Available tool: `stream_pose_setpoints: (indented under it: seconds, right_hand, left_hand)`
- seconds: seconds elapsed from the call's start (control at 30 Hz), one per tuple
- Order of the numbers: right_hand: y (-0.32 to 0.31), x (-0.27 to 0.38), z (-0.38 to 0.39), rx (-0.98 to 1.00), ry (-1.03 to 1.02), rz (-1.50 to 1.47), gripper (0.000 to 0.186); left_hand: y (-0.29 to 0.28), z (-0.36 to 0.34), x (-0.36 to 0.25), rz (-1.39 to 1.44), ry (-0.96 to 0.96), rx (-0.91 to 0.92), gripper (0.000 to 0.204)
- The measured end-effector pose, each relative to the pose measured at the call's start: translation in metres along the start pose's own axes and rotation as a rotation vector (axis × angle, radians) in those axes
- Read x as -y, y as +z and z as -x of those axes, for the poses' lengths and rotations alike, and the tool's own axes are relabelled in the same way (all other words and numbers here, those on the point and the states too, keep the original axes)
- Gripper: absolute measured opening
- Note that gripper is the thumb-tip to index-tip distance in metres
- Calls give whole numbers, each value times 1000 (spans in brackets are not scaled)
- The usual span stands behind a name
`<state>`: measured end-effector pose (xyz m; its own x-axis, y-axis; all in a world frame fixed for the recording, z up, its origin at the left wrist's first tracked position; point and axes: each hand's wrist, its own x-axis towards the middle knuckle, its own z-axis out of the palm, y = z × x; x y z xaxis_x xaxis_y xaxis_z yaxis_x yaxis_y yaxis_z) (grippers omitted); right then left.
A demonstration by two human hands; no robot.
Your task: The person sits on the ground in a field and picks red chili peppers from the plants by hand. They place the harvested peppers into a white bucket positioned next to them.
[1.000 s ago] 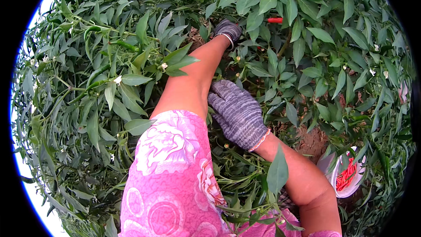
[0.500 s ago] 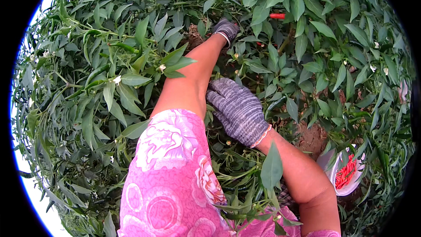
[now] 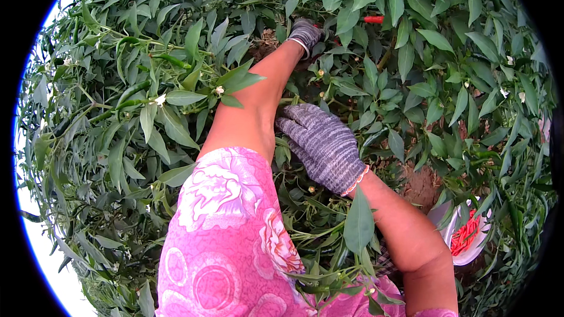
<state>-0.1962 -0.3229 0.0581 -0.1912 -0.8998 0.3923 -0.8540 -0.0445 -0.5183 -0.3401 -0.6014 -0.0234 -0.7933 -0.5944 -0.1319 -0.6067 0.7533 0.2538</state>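
My left hand (image 3: 305, 31), in a grey striped knit glove, reaches far into the pepper plants. Leaves hide its fingers, so whether it is open or closed does not show; a small spot of red sits right beside it. Nearer to me, my right hand (image 3: 325, 148), in a matching glove, is beside my left forearm with its back upward. Its fingers lie together and curl downward, and anything inside them is hidden. To the right of my left hand, a red chili pepper (image 3: 373, 19) shows among the leaves.
At the lower right, a white container (image 3: 473, 245) holds many red chili peppers (image 3: 465, 233). Dense foliage (image 3: 170, 123) with green peppers (image 3: 173, 60) and small white flowers surrounds both arms. Bare soil (image 3: 422, 185) shows near my right forearm. A leafy stem (image 3: 359, 223) crosses before that forearm.
My left hand has moved slightly to the right and farther away among the leaves. My right hand stays almost in place, and the view has shifted a little.
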Motion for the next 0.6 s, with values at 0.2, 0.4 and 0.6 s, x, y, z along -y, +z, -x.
stream_pose_setpoints:
  seconds: [0.2, 0.4, 0.6]
  right_hand:
    - [4, 13, -1, 42, -41, -79, 40]
    - [4, 26, -1, 33, -87, -86, 40]
    - [8, 15, -4, -4, -54, -67, 38]
  left_hand:
    - [10, 5, 49, -395, 44, 65, 36]
    - [52, -10, 74, -413, 187, 96, 38]
    - [36, 7, 24, -555, 439, 63, 33]
